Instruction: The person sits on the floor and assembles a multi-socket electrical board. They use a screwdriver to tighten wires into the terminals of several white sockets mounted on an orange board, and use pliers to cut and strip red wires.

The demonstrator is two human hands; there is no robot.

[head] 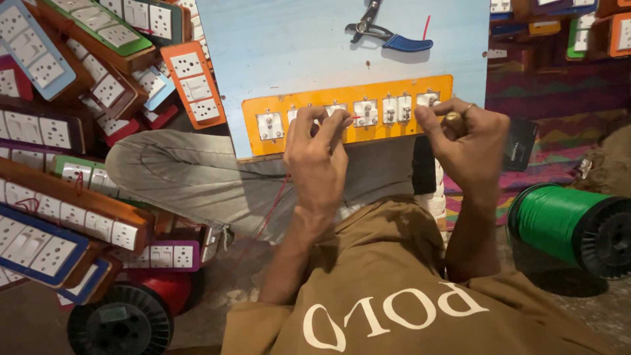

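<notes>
An orange switch panel [348, 135] lies face down on a light blue board [289, 52], with several white switch and socket backs along it. My left hand [319, 154] rests on the panel's middle, fingers pinched on a thin red wire [273, 210] that trails down past my knee. My right hand [470, 141] hovers at the panel's right end, fingers curled and pinched around a small brass-coloured part, a ring on one finger.
Blue-handled pliers [388, 38] lie at the top of the board. Stacks of finished switch boards [59, 197] crowd the left. A green wire spool [565, 223] sits right, a red spool [131, 309] lower left. More boards [565, 26] lie at top right.
</notes>
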